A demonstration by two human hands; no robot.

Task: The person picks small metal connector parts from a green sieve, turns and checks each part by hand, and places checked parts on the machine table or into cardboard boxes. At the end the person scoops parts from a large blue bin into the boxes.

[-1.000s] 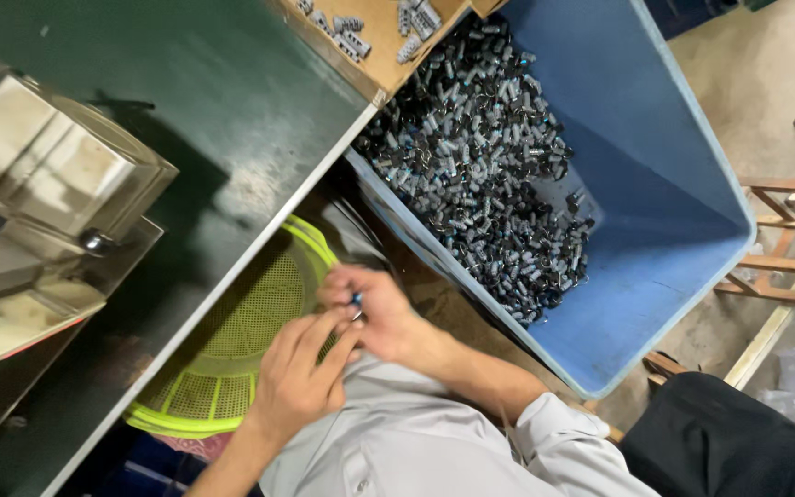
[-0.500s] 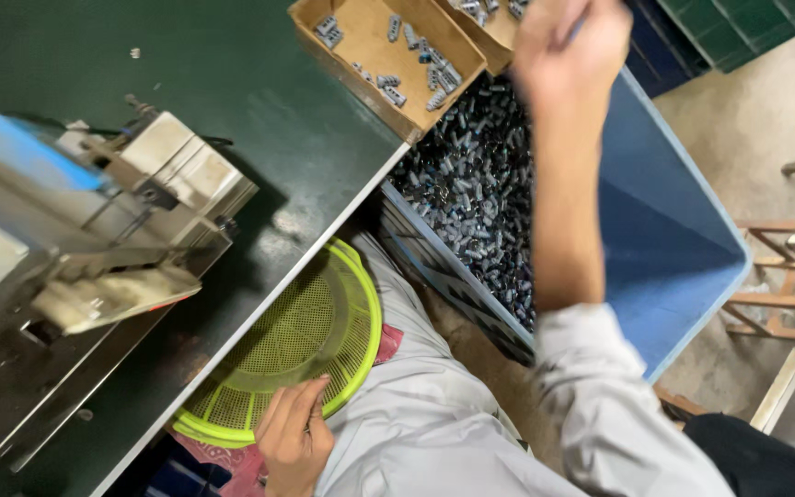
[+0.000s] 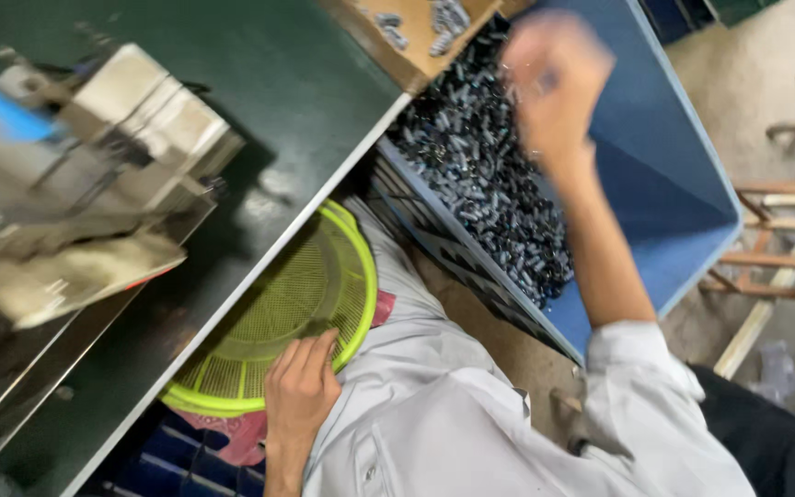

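A worker's right hand [image 3: 554, 78] hung blurred above the blue crate [image 3: 664, 184] of small dark metal parts [image 3: 489, 193], where a second before both hands had been together in the lap over a tiny piece. Half a second earlier the same arm was already raised toward the crate; it had since dropped slightly and drawn nearer the heap. The fingers looked loosely curled, but motion blur made it impossible to tell whether they gripped anything.

The left hand [image 3: 298, 387] had moved apart from its partner and lay flat, fingers together, on the rim of the lime-green mesh basket [image 3: 269, 322], which sat tucked under the edge of the dark green workbench [image 3: 259, 120]. It clamped on nothing. The split suggested that one piece had been dealt with and the reach was for the next, though that is only a reading.

On the bench stood a blurred metal machine [image 3: 85, 184], well apart from both hands. A cardboard box [image 3: 416, 41] holding a few more parts sat at the bench corner, just beside the crate's heap and close under the raised hand. Wooden frames [image 3: 784, 239] lay on the floor beyond the crate. The bench edge ran between the basket and the machine.
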